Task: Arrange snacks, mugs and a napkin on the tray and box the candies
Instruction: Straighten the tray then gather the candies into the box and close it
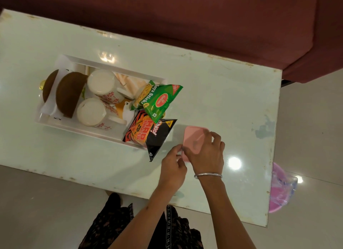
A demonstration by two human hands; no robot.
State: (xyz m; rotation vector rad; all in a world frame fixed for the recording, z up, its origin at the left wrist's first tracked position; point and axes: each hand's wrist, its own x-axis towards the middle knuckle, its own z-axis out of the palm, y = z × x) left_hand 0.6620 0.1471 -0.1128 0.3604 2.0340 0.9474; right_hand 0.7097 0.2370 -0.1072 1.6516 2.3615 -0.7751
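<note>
A white tray (78, 61) on the glass table holds two floral white mugs (101, 82) (91, 112), brown buns in wrappers (69, 93), a folded napkin (130, 82), a green Soya Sticks packet (159, 100) and a black-orange Bingo packet (148, 135) hanging over the tray's near corner. To the tray's right sits a small pink box (194, 137) with its lid on. My right hand (206, 154) lies over the box, fingers curled round its right and near edges. My left hand (173, 166) pinches the box's near left corner. No candies are visible.
A maroon sofa (222, 16) runs along the table's far side. A pink tub with clear plastic (280, 189) stands on the floor past the table's right edge. The white table top (232, 92) has worn, chipped edges. My patterned dark clothing (130, 228) is below the near edge.
</note>
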